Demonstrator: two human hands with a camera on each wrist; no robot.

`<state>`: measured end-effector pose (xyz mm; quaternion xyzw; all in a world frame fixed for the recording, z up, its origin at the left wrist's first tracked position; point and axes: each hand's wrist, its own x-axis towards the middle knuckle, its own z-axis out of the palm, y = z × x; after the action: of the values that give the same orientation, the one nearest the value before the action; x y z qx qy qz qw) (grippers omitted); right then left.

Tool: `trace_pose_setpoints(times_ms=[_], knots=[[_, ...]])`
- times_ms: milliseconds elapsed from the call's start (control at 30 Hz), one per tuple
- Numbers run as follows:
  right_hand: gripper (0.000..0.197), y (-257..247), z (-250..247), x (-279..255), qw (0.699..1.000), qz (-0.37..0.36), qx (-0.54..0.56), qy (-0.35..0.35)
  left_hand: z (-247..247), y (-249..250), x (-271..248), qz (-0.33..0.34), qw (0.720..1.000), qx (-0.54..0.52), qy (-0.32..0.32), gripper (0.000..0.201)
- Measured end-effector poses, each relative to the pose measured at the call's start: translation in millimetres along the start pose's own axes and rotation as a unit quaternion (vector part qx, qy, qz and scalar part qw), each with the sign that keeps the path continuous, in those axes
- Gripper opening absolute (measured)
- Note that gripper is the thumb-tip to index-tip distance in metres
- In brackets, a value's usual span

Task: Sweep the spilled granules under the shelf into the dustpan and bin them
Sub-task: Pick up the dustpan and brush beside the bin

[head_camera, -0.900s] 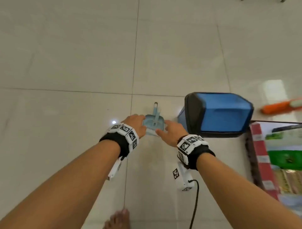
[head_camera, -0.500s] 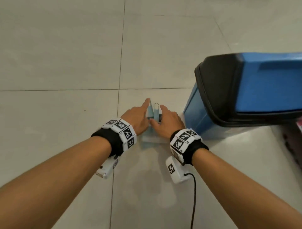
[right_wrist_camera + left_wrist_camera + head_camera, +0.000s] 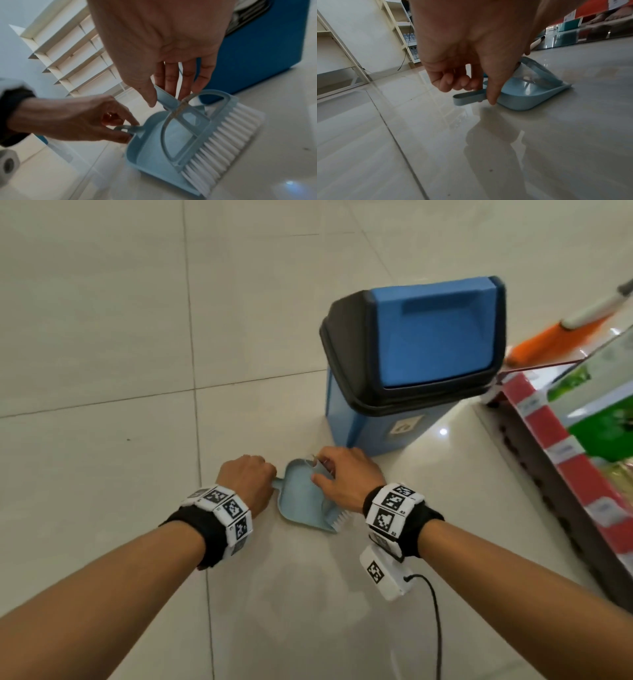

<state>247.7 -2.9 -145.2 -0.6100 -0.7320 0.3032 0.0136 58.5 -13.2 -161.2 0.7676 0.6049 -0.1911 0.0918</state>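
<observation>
Two hands are working at one small tool set on the glossy pale floor tiles (image 3: pixel 102 337). Furthest left, the left hand (image 3: pixel 248 479) is pinching the short looped handle of the light-blue plastic dustpan (image 3: pixel 301 505), thumb and curled fingers closed around it. The dustpan is lying flat on the floor, just beside the bin. Next to the right, the right hand (image 3: pixel 346 477) is gripping the handle of the light-blue hand brush with white bristles (image 3: pixel 214 142) between thumb and fingers; the brush is sitting nested in the dustpan, bristles at its open lip. Further right, the blue plastic bin with a black swing-lid frame (image 3: pixel 421 354) is standing upright. At the far right, the red-edged shelf stocked with green packets (image 3: pixel 565 446) is bordering the floor.

No granules are visible in any view. The step in hand appears to be tool pickup: separating brush from pan. The next move probably calls for lifting the brush clear, then carrying both tools to the shelf base and setting the pan lip flush with the floor.
</observation>
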Motion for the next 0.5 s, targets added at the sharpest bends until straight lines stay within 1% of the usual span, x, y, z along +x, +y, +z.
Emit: trace_pose_setpoints(times_ms=[33, 100, 133, 167, 233, 300, 367, 400, 467, 500], knots=[[0.016, 4.6, -8.1, -11.3, 1.000, -0.002, 0.000, 0.006, -1.3, 5.7, -2.2, 0.004, 1.000, -0.002, 0.000, 0.026], [0.019, 12.6, -18.1, -27.5, 0.999, -0.025, -0.007, 0.032, -3.0, 13.1, -9.5, 0.019, 1.000, -0.002, 0.000, 0.029], [0.019, 29.7, -32.9, -51.2, 0.998, -0.023, -0.024, 0.047, -6.3, 37.8, -13.1, 0.046, 0.999, 0.004, 0.007, 0.032], [0.017, 28.1, -38.2, -53.6, 0.998, -0.032, -0.034, 0.049, -4.1, 35.2, -14.9, 0.057, 0.998, 0.019, 0.007, 0.035], [0.013, 37.6, -56.1, -67.1, 0.997, -0.020, -0.072, 0.030, -4.0, 46.9, -20.9, 0.082, 0.996, 0.044, 0.015, 0.041], [0.012, 53.5, -81.9, -87.2, 0.994, 0.016, -0.104, -0.006, -7.6, 66.8, -28.0, 0.097, 0.994, 0.046, 0.017, 0.043], [0.013, 76.2, -106.7, -106.5, 0.990, 0.051, -0.125, -0.032, -10.3, 89.4, -32.2, 0.099, 0.995, -0.025, -0.002, 0.044], [0.019, 88.7, -116.7, -115.3, 0.989, 0.064, -0.129, -0.039, -12.1, 101.1, -34.1, 0.092, 0.993, -0.064, -0.021, 0.045], [0.034, 114.3, -131.4, -131.8, 0.988, 0.083, -0.126, -0.031, -13.9, 124.8, -35.7, 0.081, 0.988, -0.124, -0.048, 0.045], [0.036, 127.0, -136.2, -139.4, 0.990, 0.088, -0.112, -0.012, -16.2, 137.0, -36.0, 0.080, 0.984, -0.151, -0.059, 0.044]])
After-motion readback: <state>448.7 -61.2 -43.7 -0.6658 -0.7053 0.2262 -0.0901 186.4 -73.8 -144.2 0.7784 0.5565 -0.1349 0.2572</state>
